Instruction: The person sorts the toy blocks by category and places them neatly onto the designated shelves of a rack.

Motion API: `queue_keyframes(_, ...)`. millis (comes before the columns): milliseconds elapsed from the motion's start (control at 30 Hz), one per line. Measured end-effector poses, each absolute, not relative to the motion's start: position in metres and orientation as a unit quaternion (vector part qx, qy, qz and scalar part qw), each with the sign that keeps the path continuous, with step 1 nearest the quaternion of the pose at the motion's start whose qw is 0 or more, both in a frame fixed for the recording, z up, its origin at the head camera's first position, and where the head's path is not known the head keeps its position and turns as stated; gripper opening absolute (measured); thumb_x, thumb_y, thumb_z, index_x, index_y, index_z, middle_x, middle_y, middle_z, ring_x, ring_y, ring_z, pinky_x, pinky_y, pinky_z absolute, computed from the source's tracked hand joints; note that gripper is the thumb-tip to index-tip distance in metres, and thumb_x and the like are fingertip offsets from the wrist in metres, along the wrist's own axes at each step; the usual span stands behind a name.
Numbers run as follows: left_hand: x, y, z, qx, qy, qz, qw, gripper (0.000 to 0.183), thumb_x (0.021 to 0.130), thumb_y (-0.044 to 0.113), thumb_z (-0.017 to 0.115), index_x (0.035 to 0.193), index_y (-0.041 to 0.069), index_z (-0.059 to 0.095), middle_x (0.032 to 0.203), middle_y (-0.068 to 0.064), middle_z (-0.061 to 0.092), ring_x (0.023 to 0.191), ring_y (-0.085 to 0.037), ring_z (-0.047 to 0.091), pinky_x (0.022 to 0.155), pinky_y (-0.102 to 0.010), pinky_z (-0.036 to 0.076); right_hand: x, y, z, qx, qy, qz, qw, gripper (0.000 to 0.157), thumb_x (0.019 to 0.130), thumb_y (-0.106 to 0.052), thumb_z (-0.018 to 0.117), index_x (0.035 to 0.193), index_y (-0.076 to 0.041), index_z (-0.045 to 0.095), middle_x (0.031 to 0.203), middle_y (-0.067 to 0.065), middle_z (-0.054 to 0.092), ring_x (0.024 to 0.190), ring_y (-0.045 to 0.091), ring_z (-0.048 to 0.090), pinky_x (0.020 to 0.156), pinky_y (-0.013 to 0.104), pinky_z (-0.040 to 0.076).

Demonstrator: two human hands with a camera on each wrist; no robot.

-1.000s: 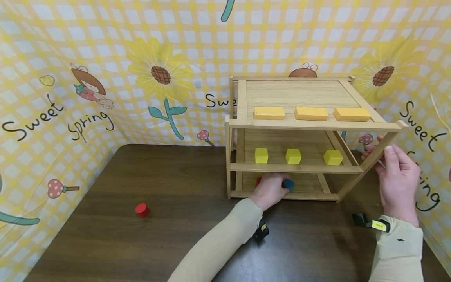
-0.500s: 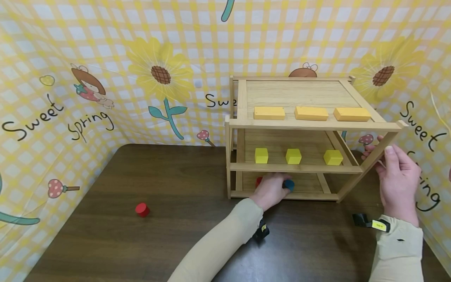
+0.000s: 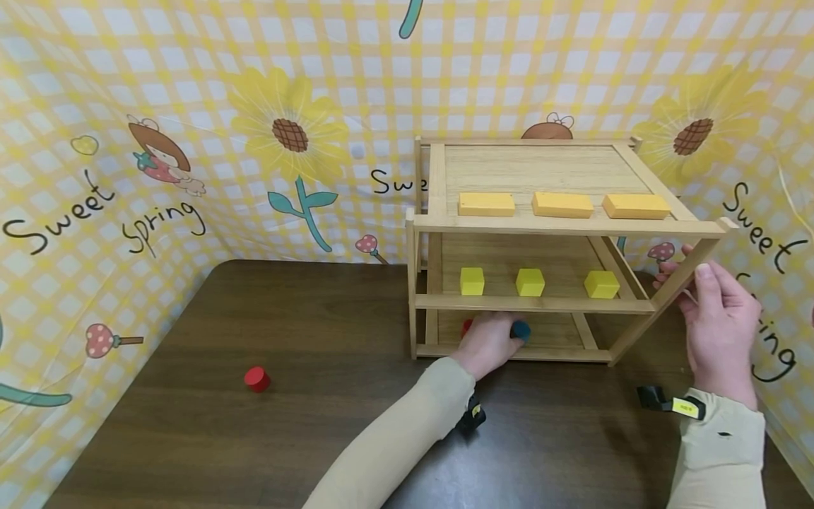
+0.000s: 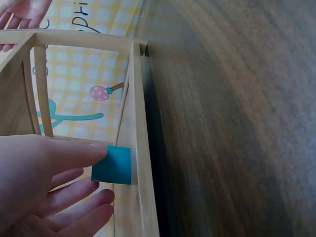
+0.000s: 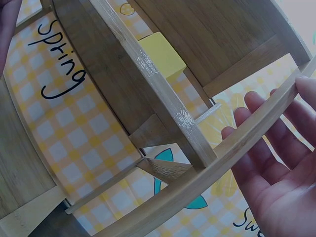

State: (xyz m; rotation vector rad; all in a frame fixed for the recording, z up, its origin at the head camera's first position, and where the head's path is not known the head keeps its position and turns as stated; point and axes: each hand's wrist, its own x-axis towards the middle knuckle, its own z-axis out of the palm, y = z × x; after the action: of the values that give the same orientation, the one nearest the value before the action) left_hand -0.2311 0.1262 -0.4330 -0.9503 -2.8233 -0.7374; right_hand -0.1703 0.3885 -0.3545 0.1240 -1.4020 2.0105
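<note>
My left hand [image 3: 485, 348] reaches into the bottom level of a wooden three-tier rack [image 3: 537, 305]. Between its thumb and forefinger it pinches a blue cylinder [image 4: 117, 165], which stands by the front rail in the left wrist view. Partly hidden behind that hand, a red piece [image 3: 467, 326] shows on the same level. My right hand [image 3: 723, 325] holds the rack's slanted right front post [image 3: 668, 291], thumb in front and fingers behind. In the right wrist view this post [image 5: 237, 148] runs past the fingertips.
A red cylinder [image 3: 257, 379] stands on the dark wooden table [image 3: 191, 438] to the left. Three yellow cubes [image 3: 530, 283] line the middle shelf, and three orange-yellow bars [image 3: 562, 205] the top. Patterned cloth [image 3: 356, 92] hangs behind and at both sides.
</note>
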Motion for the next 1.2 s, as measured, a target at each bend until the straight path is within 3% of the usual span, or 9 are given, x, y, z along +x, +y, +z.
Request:
queue_keyframes(100, -0.230, 0.125, -0.431, -0.309, -0.918, -0.244, 0.044, 0.033, 0.095, 0.024, 0.076, 0.125, 0.012, 0.072, 0.127, -0.003, 0.065, 0.112, -0.014, 0.061, 0.093, -0.023, 0.049, -0.170, 0.389, -0.354, 0.043, -0.545, 0.765, 0.339, 0.041, 0.102, -0.014, 0.063, 0.128, 0.017, 0.060, 0.104, 0.023, 0.072, 0.097, 0.028, 0.070, 0.082, 0.028, 0.058)
queue_keyframes(233, -0.226, 0.124, -0.429, -0.308, -0.916, -0.255, 0.037, 0.031, 0.096, 0.029, 0.074, 0.122, 0.012, 0.073, 0.117, 0.000, 0.069, 0.097, -0.008, 0.062, 0.081, -0.021, 0.051, -0.170, 0.389, -0.354, 0.043, -0.542, 0.769, 0.337, 0.041, 0.102, -0.014, 0.064, 0.128, 0.017, 0.060, 0.103, 0.023, 0.072, 0.097, 0.028, 0.070, 0.082, 0.028, 0.058)
queue_keyframes(400, -0.221, 0.122, -0.425, -0.297, -0.916, -0.271, 0.008, 0.040, 0.098, 0.034, 0.071, 0.132, 0.013, 0.069, 0.122, 0.002, 0.069, 0.087, -0.005, 0.062, 0.075, -0.019, 0.051, -0.170, 0.389, -0.355, 0.048, -0.534, 0.775, 0.336, 0.041, 0.102, -0.013, 0.064, 0.128, 0.019, 0.059, 0.101, 0.023, 0.072, 0.095, 0.028, 0.070, 0.081, 0.029, 0.058)
queue_keyframes(567, -0.218, 0.120, -0.420, -0.296, -0.913, -0.280, -0.016, 0.044, 0.100, 0.037, 0.068, 0.136, 0.012, 0.067, 0.115, 0.000, 0.073, 0.068, -0.006, 0.057, 0.059, -0.019, 0.047, -0.170, 0.389, -0.354, 0.046, -0.533, 0.775, 0.335, 0.042, 0.102, -0.013, 0.064, 0.128, 0.019, 0.059, 0.101, 0.022, 0.072, 0.093, 0.028, 0.070, 0.081, 0.029, 0.058)
queue_keyframes(833, -0.213, 0.112, -0.418, -0.335, -0.905, -0.261, 0.024, 0.037, 0.098, 0.037, 0.071, 0.125, 0.012, 0.073, 0.110, 0.001, 0.074, 0.075, -0.001, 0.061, 0.061, -0.018, 0.049, -0.170, 0.388, -0.353, 0.042, -0.531, 0.778, 0.334, 0.042, 0.101, -0.013, 0.064, 0.128, 0.018, 0.059, 0.101, 0.023, 0.071, 0.091, 0.028, 0.069, 0.080, 0.029, 0.058)
queue_keyframes(1000, -0.210, 0.106, -0.417, -0.351, -0.897, -0.266, 0.034, 0.040, 0.097, 0.036, 0.071, 0.129, 0.011, 0.072, 0.115, 0.001, 0.073, 0.079, -0.001, 0.062, 0.064, -0.019, 0.050, -0.170, 0.389, -0.354, 0.044, -0.532, 0.777, 0.333, 0.041, 0.101, -0.013, 0.064, 0.128, 0.018, 0.059, 0.102, 0.023, 0.072, 0.094, 0.029, 0.069, 0.081, 0.029, 0.058)
queue_keyframes(1200, -0.202, 0.096, -0.415, -0.370, -0.887, -0.270, 0.054, 0.039, 0.096, 0.035, 0.074, 0.127, 0.011, 0.072, 0.116, 0.001, 0.072, 0.097, -0.007, 0.067, 0.074, -0.020, 0.053, -0.170, 0.389, -0.355, 0.043, -0.536, 0.775, 0.333, 0.042, 0.101, -0.014, 0.064, 0.128, 0.017, 0.059, 0.103, 0.024, 0.072, 0.096, 0.030, 0.069, 0.082, 0.029, 0.058)
